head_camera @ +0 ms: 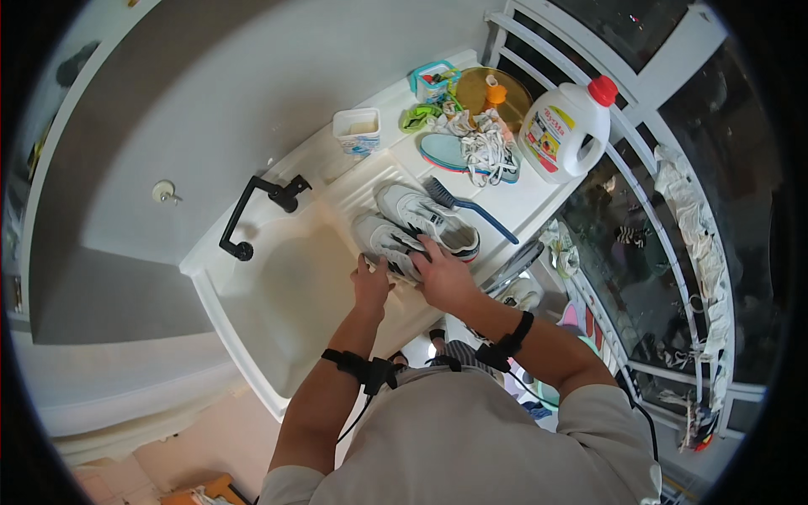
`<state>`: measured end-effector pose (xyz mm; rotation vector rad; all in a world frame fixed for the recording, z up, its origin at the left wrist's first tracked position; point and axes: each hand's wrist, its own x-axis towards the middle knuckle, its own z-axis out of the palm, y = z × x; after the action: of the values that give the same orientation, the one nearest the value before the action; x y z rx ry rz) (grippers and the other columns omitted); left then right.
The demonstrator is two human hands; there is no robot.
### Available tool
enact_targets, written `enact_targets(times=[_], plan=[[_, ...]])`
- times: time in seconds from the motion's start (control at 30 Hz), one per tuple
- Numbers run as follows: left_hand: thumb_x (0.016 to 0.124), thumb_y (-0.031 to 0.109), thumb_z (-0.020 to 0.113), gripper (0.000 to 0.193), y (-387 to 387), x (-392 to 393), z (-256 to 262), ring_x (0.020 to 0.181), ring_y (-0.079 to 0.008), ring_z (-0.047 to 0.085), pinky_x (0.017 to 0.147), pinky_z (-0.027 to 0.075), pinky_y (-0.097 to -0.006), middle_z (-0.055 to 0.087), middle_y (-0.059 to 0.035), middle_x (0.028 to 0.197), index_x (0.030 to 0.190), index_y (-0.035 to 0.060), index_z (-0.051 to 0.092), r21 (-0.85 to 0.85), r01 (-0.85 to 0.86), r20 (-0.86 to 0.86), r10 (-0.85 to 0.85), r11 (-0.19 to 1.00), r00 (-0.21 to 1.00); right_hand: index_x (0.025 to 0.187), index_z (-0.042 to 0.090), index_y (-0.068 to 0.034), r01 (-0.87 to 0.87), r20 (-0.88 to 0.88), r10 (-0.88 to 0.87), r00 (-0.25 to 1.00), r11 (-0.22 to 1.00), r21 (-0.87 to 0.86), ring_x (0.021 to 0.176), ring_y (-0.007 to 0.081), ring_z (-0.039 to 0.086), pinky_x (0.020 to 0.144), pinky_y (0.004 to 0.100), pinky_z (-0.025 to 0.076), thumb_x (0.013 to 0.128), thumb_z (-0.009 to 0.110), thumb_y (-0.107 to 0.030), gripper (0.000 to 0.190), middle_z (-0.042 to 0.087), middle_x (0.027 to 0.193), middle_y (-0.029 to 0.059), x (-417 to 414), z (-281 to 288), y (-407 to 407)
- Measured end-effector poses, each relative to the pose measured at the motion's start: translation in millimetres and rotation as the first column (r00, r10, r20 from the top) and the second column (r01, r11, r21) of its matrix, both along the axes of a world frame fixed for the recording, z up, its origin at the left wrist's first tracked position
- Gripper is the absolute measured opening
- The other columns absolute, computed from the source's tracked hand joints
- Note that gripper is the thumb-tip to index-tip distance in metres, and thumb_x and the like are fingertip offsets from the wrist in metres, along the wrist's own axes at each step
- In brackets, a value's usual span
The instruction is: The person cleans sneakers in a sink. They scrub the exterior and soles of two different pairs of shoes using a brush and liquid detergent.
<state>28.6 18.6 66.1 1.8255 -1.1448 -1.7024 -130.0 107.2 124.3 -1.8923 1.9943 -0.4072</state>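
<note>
Two white-and-grey sneakers with black marks lie side by side on the ribbed washboard of a sink. On the near sneaker (386, 241), my right hand (445, 276) grips the heel end, its fingers at the shoe opening. My left hand (371, 287) holds the same shoe's sink-side edge with its fingertips. The far sneaker (429, 218) has an open collar and shows no laces. Just beyond it lies a blue-handled scrubbing brush (476, 211), bristles toward the shoe. Light-blue insoles (440, 150) rest on the counter, with white shoelaces (491, 151) heaped on them.
A black faucet (235, 218) stands over the white sink basin (278, 315) at left. On the counter are a white plastic tub (357, 131), a teal-rimmed container (434, 82), a gold round lid (514, 95) and a large red-capped detergent bottle (565, 132). Window railings (669, 265) run along the right.
</note>
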Motion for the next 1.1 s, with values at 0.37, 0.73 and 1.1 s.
enact_targets(times=[0.37, 0.73, 1.1], plan=[[0.107, 0.037, 0.056, 0.078, -2.1, -6.1, -3.9, 0.116, -0.0312, 0.063, 0.081, 0.065, -0.043, 0.048, -0.0173, 0.151, 0.166, 0.0131, 0.011, 0.11, 0.096, -0.121, -0.083, 0.989, 0.989, 0.118, 0.078, -0.014, -0.111, 0.03, 0.106, 0.994, 0.966, 0.233, 0.136, 0.0426, 0.044, 0.106, 0.0515, 0.05, 0.073, 0.085, -0.03, 0.048, 0.051, 0.144, 0.0252, -49.7, 3.5, 12.9], [0.109, 0.044, 0.051, 0.069, -3.0, -7.8, -9.1, 0.115, -0.0308, 0.063, 0.087, 0.06, -0.0406, 0.045, -0.0134, 0.152, 0.164, 0.0114, 0.024, 0.039, 0.14, 0.002, -0.14, 0.989, 0.99, 0.105, 0.081, -0.002, 0.174, -0.173, -0.136, 0.975, 0.959, 0.222, 0.117, 0.0405, 0.056, 0.08, 0.0402, 0.06, 0.087, 0.069, -0.019, 0.027, 0.062, 0.126, 0.0263, -13.0, -11.8, 4.8], [0.108, 0.041, 0.055, 0.059, 13.0, -6.0, -19.8, 0.109, -0.0269, 0.064, 0.09, 0.057, -0.0377, 0.047, -0.0161, 0.146, 0.154, 0.0078, 0.043, -0.088, 0.185, -0.199, -0.199, 0.979, 0.96, 0.093, 0.08, -0.004, 0.187, -0.185, -0.192, 0.964, 0.981, -0.044, 0.111, 0.0316, 0.065, 0.088, 0.0413, 0.058, 0.072, 0.084, -0.034, 0.037, 0.07, 0.11, 0.0143, -31.8, 30.5, 110.1]])
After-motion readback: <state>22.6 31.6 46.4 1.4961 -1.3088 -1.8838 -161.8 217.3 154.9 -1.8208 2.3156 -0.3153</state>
